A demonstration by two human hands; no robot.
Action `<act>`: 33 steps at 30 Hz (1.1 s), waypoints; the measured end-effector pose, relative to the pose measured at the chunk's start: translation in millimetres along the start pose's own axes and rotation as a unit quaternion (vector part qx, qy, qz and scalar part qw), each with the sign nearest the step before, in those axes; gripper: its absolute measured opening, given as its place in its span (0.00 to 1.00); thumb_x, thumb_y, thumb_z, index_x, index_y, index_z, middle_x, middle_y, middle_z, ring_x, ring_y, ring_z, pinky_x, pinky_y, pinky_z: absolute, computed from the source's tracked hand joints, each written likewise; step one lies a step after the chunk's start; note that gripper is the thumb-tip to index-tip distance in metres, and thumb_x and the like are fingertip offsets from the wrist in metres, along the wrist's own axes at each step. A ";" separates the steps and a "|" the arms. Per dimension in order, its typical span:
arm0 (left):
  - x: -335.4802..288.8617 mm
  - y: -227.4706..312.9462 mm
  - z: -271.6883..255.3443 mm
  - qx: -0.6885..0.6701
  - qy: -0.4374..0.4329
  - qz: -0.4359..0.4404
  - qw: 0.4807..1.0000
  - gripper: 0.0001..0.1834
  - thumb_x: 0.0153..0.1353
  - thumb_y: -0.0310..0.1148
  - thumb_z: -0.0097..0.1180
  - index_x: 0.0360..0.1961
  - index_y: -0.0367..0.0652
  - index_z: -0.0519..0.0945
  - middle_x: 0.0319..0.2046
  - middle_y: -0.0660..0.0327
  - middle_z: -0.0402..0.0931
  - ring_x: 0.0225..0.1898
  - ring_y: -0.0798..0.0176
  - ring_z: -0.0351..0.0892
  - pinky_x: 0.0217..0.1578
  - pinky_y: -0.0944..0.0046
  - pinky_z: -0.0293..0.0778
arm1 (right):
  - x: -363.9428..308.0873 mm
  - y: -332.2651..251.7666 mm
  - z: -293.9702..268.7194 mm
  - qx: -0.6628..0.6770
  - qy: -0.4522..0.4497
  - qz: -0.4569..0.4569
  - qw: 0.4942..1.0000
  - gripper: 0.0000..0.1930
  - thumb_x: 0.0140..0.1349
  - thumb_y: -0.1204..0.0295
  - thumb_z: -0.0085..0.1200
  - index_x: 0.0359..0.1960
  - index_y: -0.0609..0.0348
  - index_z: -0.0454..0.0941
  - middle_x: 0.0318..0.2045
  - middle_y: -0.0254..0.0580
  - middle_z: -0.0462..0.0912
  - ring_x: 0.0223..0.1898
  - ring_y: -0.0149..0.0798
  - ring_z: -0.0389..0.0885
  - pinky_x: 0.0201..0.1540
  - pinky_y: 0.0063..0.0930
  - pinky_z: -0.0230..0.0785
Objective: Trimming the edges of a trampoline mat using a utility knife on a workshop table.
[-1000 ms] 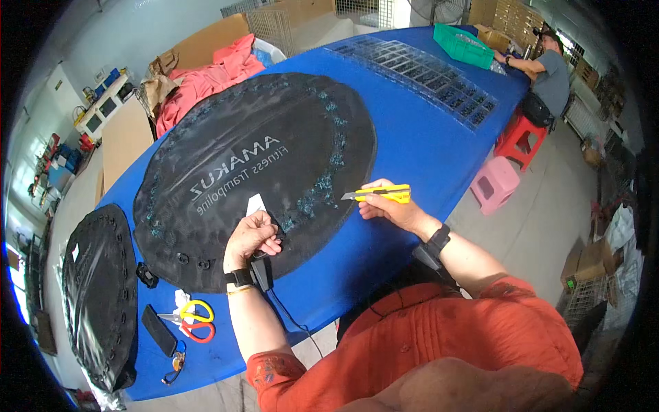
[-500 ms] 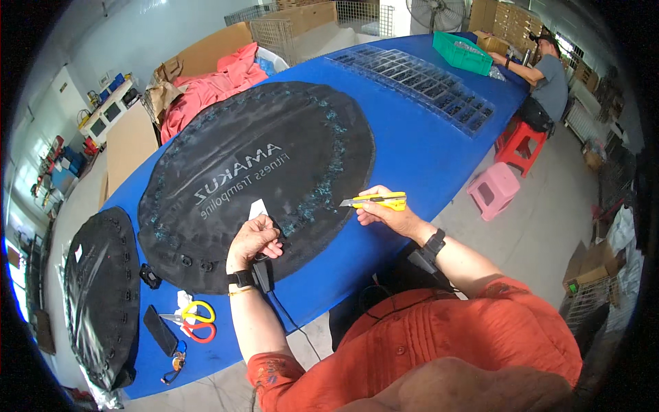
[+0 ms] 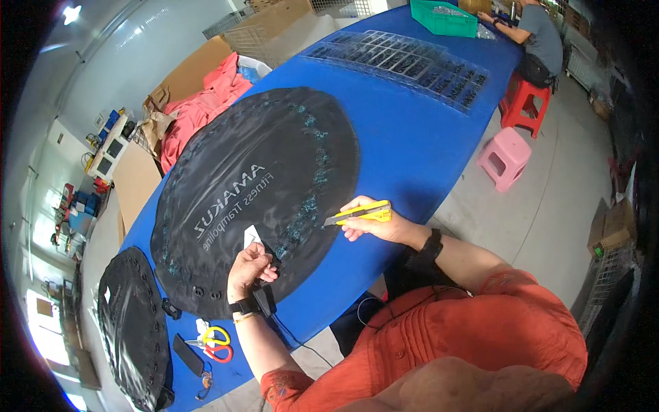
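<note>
Yellow cutter [image 3: 375, 211] (slim, pointed) in right fingers [image 3: 353, 234]

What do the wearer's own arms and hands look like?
Both the left hand and right hand are ungloved. Orange-red sleeves with patterned cuffs leave the forearms bare. Each wrist has a black band; the left also has a thin yellowish bracelet and a black box with a dark cable.

Yellow-and-red scissors [image 3: 208, 342] lie on the blue worktop [image 3: 419, 154], clear compartment trays [image 3: 405, 63] and a green crate [image 3: 447, 26] sit toward its far end, and a pink stool [image 3: 511, 143] and a red stool [image 3: 523, 112] stand beside it.
</note>
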State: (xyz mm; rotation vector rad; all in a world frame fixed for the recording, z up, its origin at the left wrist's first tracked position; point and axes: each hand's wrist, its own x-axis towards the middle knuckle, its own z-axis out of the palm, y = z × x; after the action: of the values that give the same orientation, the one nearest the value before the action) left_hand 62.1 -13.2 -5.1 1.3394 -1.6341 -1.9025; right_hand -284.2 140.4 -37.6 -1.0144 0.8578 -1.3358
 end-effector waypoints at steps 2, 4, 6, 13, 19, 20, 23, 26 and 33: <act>-2.1 6.4 5.0 0.003 0.024 -0.012 1.000 0.07 0.64 0.20 0.55 0.36 0.42 0.70 0.22 0.56 0.80 0.18 0.60 0.84 0.17 0.66 0.81 | 0.8 1.0 -0.4 -0.015 -0.005 0.002 1.000 0.17 0.72 0.71 0.57 0.58 0.61 0.69 0.43 0.46 0.84 0.42 0.35 0.86 0.47 0.31 0.82; -1.9 9.0 10.2 0.012 0.034 -0.030 0.999 0.07 0.64 0.21 0.55 0.37 0.42 0.70 0.21 0.56 0.80 0.18 0.59 0.84 0.17 0.65 0.81 | 0.3 1.1 -1.5 -0.010 -0.009 0.005 1.000 0.16 0.72 0.72 0.56 0.57 0.60 0.69 0.42 0.45 0.84 0.41 0.33 0.85 0.46 0.30 0.82; -4.4 16.0 19.0 0.029 0.074 -0.049 0.996 0.07 0.64 0.22 0.55 0.38 0.41 0.69 0.21 0.55 0.80 0.18 0.59 0.84 0.17 0.64 0.82 | -0.3 0.8 -3.1 -0.007 -0.019 -0.013 1.000 0.16 0.72 0.72 0.56 0.57 0.60 0.69 0.42 0.44 0.83 0.41 0.33 0.85 0.46 0.30 0.82; -6.9 29.7 38.1 0.131 0.142 -0.078 0.978 0.09 0.67 0.30 0.54 0.41 0.34 0.72 0.20 0.54 0.79 0.17 0.58 0.83 0.17 0.61 0.80 | 4.1 8.6 -3.2 -0.002 -0.029 0.000 1.000 0.16 0.72 0.70 0.57 0.56 0.60 0.69 0.41 0.42 0.82 0.40 0.32 0.84 0.45 0.29 0.81; -3.3 20.6 37.8 0.158 0.155 -0.043 0.974 0.09 0.69 0.32 0.53 0.40 0.36 0.74 0.21 0.55 0.78 0.15 0.60 0.81 0.15 0.62 0.78 | 2.6 15.2 -0.2 0.011 -0.018 -0.053 0.998 0.14 0.71 0.67 0.58 0.53 0.57 0.70 0.37 0.38 0.82 0.35 0.31 0.84 0.39 0.28 0.80; -2.0 16.0 34.9 0.164 0.155 -0.040 0.973 0.09 0.69 0.32 0.53 0.40 0.36 0.74 0.21 0.55 0.78 0.15 0.60 0.81 0.15 0.62 0.78 | 2.6 14.9 -0.4 0.016 -0.018 -0.059 0.998 0.14 0.71 0.67 0.58 0.53 0.57 0.70 0.37 0.38 0.82 0.34 0.30 0.83 0.39 0.28 0.80; 4.9 6.9 32.2 0.124 0.162 -0.028 0.979 0.06 0.70 0.30 0.52 0.38 0.40 0.71 0.21 0.55 0.77 0.14 0.59 0.80 0.14 0.59 0.79 | 0.8 17.1 0.2 0.010 -0.014 -0.064 0.998 0.16 0.72 0.66 0.57 0.55 0.58 0.69 0.39 0.38 0.82 0.37 0.31 0.84 0.42 0.29 0.80; 3.9 5.6 43.8 0.076 0.150 0.011 0.986 0.05 0.71 0.30 0.51 0.39 0.40 0.70 0.21 0.55 0.77 0.15 0.59 0.80 0.14 0.59 0.79 | 0.9 23.0 6.6 0.031 0.016 -0.087 0.996 0.14 0.71 0.67 0.58 0.52 0.55 0.70 0.38 0.37 0.83 0.34 0.30 0.83 0.39 0.28 0.80; -1.7 12.8 100.0 0.025 0.170 0.034 0.984 0.08 0.71 0.33 0.53 0.41 0.40 0.71 0.22 0.57 0.79 0.18 0.61 0.81 0.18 0.64 0.79 | -2.0 28.1 17.4 0.064 0.081 -0.135 0.985 0.15 0.71 0.73 0.56 0.55 0.57 0.67 0.41 0.40 0.81 0.39 0.32 0.84 0.42 0.30 0.81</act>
State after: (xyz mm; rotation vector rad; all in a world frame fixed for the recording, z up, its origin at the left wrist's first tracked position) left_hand -19.8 45.4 -0.9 1.5105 -1.5386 -1.5026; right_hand -258.2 142.9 -57.8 -0.9542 0.7612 -1.7019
